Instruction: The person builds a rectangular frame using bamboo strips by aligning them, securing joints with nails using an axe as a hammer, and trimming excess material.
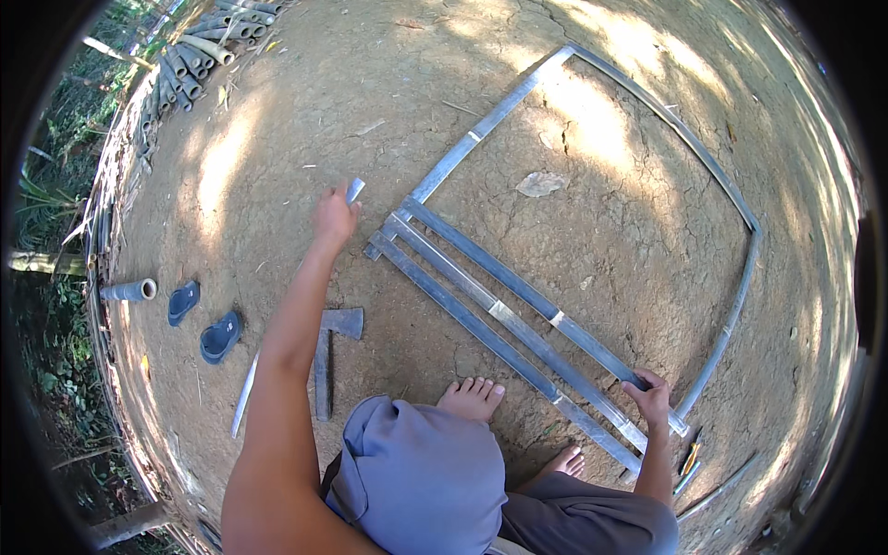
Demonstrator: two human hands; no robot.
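A short, flat, pale grey strip (355, 190) sticks out of my left hand (335, 220), which is closed on it; the rest of the piece is hidden in the fist. My right hand (650, 398) grips the near right end of the innermost split bamboo slat (518, 287). Beside that slat lie a second slat (453, 270) and a third slat (481, 342), roughly parallel and slanting down to the right. Their left ends rest by a long bamboo strip (476, 139), which meets other strips (675, 116) in a large angular outline on the ground.
A hatchet (344, 322) lies by my left forearm, near a thin pale strip (244, 398). Two dark sandals (220, 338) and a bamboo tube (129, 290) sit at left. Bamboo poles (208, 48) are piled at upper left. A yellow-and-black tool (691, 456) lies at lower right.
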